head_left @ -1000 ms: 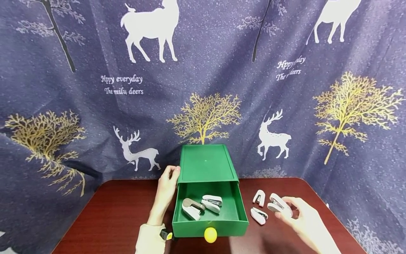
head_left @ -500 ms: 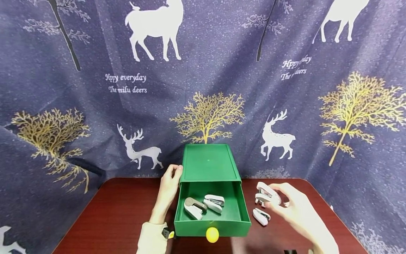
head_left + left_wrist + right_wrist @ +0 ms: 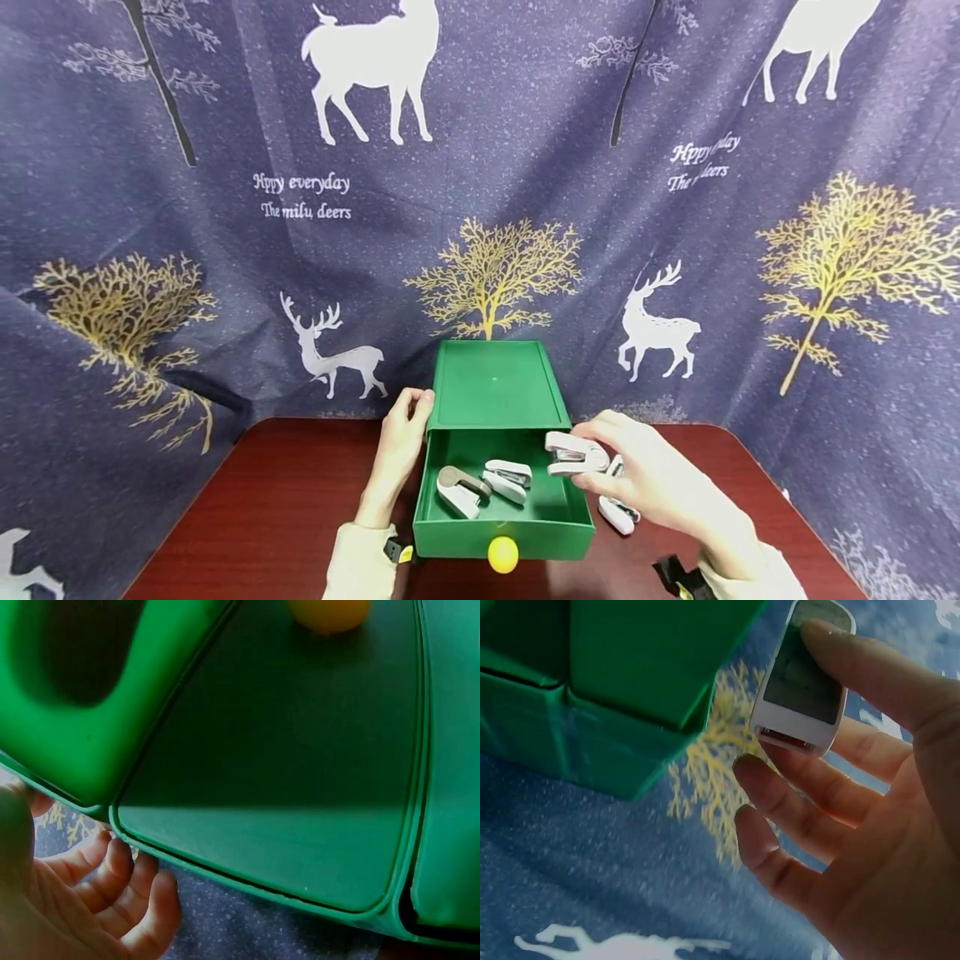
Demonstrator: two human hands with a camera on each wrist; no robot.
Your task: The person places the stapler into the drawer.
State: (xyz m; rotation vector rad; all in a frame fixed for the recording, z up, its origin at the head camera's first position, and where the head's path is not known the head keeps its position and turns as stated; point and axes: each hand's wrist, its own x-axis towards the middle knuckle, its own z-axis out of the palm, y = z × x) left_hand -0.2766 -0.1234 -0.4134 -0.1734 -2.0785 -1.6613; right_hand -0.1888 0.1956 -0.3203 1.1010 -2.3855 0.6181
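Note:
My right hand (image 3: 645, 471) pinches a white stapler (image 3: 573, 455) between thumb and fingers, over the right side of the pulled-out green drawer (image 3: 502, 540). The stapler's grey-based underside shows in the right wrist view, beside the green drawer unit (image 3: 637, 667). Inside the drawer lie a grey-and-white stapler (image 3: 459, 493) and a white stapler (image 3: 507, 481). With its fingertips, my left hand (image 3: 401, 437) touches the left side of the drawer unit (image 3: 491, 383); its fingers (image 3: 120, 885) lie loosely bent along the edge in the left wrist view.
Right of the drawer, another white stapler (image 3: 617, 515) lies on the dark red table (image 3: 285, 500), and one more is mostly hidden behind my right hand. A yellow ball knob (image 3: 503, 554) sticks out from the drawer front. A deer-patterned cloth (image 3: 480, 167) hangs behind.
My right hand has carried the white stapler left from the table's right side to above the drawer. My left hand stays at the drawer unit's side. The head view has shifted slightly.

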